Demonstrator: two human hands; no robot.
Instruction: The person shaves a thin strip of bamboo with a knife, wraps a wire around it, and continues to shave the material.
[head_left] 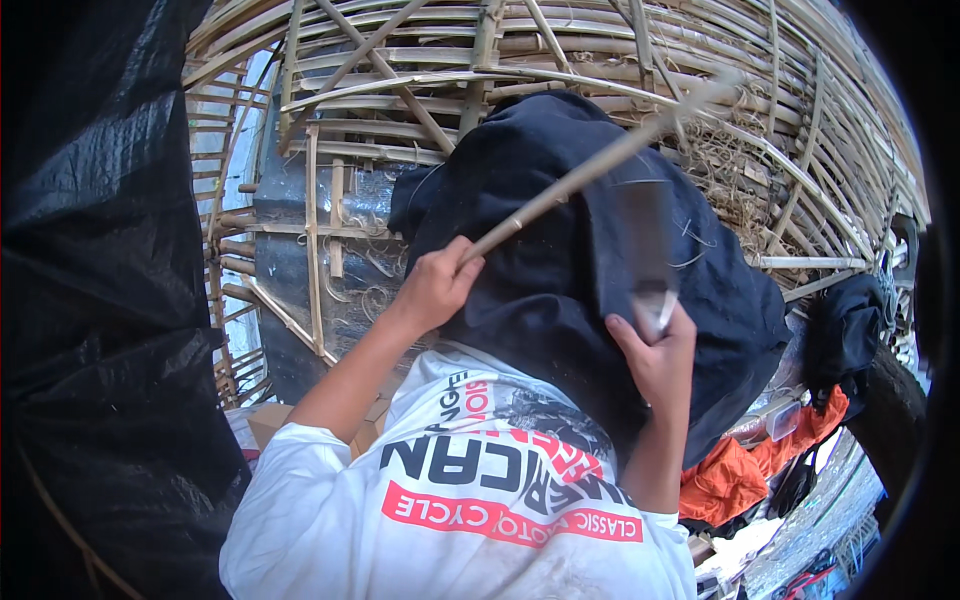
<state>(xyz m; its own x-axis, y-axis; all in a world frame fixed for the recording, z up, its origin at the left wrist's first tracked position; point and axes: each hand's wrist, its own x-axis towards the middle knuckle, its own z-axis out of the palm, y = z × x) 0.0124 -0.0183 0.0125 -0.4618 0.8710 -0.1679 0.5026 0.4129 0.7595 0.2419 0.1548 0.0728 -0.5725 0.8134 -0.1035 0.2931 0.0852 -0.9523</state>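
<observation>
My left hand (435, 285) grips the lower end of a thin bamboo stick (600, 165) that slants up to the right across a dark blue cloth (540, 290). My right hand (655, 360) is closed around the handle of a broad blade (645, 235), which is blurred by motion and stands just below the stick's middle. The blade's edge is close to the stick; I cannot tell whether they touch. My white printed shirt (470, 500) fills the lower middle of the view.
A woven bamboo lattice (420, 90) curves across the top and right. Black plastic sheeting (100, 300) hangs at the left. Orange cloth (730, 470) and a dark bag (845, 330) lie at the lower right, and a cardboard box (268, 420) at the lower left.
</observation>
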